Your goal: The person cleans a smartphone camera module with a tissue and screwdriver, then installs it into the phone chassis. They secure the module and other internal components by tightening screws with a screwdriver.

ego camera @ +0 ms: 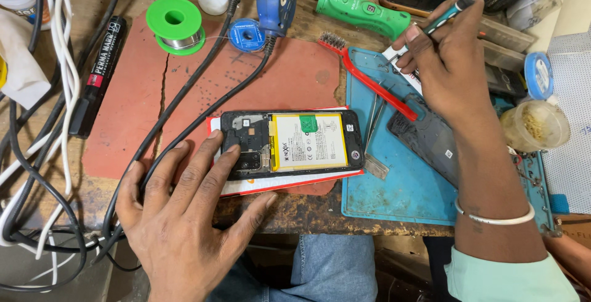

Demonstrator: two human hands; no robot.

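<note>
Under the left hand's (184,216) fingers (212,154), spread apart and pressed flat, lay an opened phone (291,143), back cover off, yellow-white battery (309,142) exposed, resting on a white-and-red booklet (289,182) on the counter (308,213). Fingertips touched the phone's camera end; the battery end sat just beyond them, uncovered. The right hand (446,71) was well apart from the phone, fingers clamped together on a slim green-and-black tool (452,9) held pen-like, tip hidden behind the hand. Judged progress: cover already removed, and the dark panel (428,139) lying just below the right wrist looked like it; battery and board still seated, so inner work appeared undone. Between the two hands: a red-handled brush (369,77) and tweezers (372,123) on a blue mat (400,191). Beyond the left fingertips, two black cables (203,102) crossed a reddish pad (129,123), close to the phone's edge, likely in the way. Farther out: green solder spool (175,25), blue reel (247,35), black marker (98,77), green tool body (363,12), small jar (534,125) beside the right forearm.
</note>
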